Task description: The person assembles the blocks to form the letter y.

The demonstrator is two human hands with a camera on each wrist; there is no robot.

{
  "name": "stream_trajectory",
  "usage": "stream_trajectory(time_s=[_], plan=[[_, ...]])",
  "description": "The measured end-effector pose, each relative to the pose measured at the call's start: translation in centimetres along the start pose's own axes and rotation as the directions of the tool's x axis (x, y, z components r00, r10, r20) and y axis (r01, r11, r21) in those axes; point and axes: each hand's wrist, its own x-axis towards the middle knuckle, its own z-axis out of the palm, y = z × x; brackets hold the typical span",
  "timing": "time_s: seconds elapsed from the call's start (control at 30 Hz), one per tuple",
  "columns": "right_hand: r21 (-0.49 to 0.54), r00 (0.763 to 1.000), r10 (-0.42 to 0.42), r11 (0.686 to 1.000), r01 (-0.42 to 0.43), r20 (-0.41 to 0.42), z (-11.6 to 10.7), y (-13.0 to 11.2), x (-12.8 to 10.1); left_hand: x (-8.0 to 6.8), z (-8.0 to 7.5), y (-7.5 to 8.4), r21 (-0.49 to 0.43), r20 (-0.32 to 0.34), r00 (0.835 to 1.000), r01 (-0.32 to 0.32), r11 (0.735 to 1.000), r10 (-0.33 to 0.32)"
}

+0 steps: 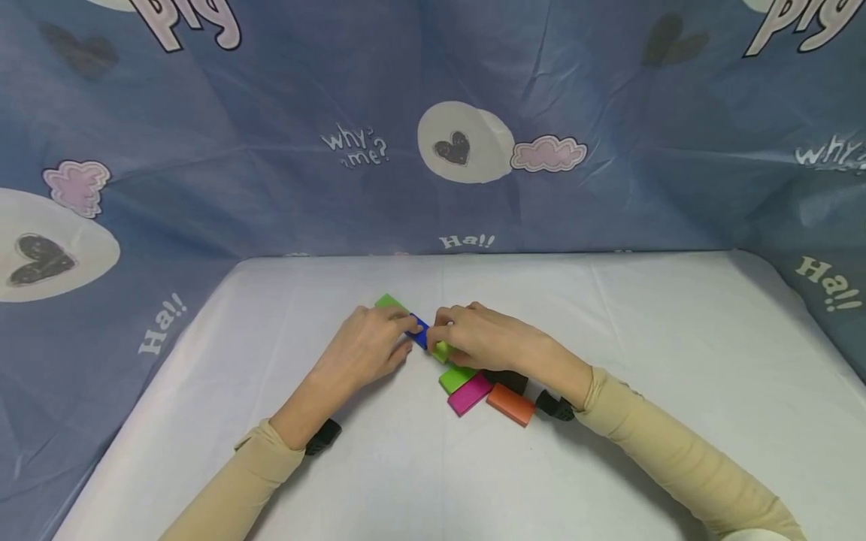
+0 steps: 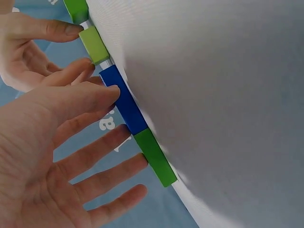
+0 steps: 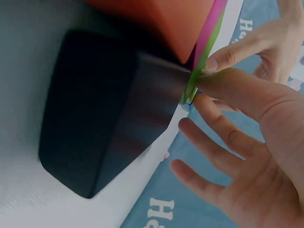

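Because the white table [image 1: 338, 488] spreads out wide beneath everything, my hands and all the blocks gather around its middle. My right hand [image 1: 497, 338] pinches the yellow-green block [image 2: 94, 45] between thumb and finger, one at either end; my left hand [image 1: 365, 346] is spread, forefinger touching the blue block [image 2: 128, 109] and thumb beside its near face. The row slants from far left to near right: the green end block [image 2: 156, 156] touches the blue one, then comes a small gap before the yellow-green. I'd judge each piece light, stiff and hard to break, with smooth faces that may slide on the cloth if I nudge carelessly; best to hold a block by its ends or long sides, gently, so the neighbours keep their line. Whether my left thumb actually presses the blue I can't tell. My right fingers cover part of the yellow-green from above, and my right hand hides some of the black block [image 1: 507, 380], which looms blurred in the right wrist view; beside it lie the orange block [image 1: 511, 404], the magenta block [image 1: 470, 394] and the near green block [image 1: 456, 378], this last partly under my hand.
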Motion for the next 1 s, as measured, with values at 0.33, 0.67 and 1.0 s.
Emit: stream_trajectory(time_s=[0.33, 0.67, 1.0], plan=[[-0.029, 0.999, -0.017, 0.999, 0.016, -0.029, 0.1, 0.1, 0.4, 0.0, -0.2, 0.0, 0.008, -0.005, 1.0, -0.008, 1.0, 0.008], [-0.048, 0.998, -0.031, 0.998, 0.029, -0.049, 0.1, 0.1, 0.7, 0.1, -0.3, 0.0, 0.015, 0.001, 1.0, -0.012, 1.0, 0.012], [-0.013, 0.999, 0.0, 1.0, 0.0, -0.053, -1.0, -0.1, 0.0, 0.1, -0.2, 0.0, 0.022, 0.009, 1.0, -0.009, 1.0, 0.009]])
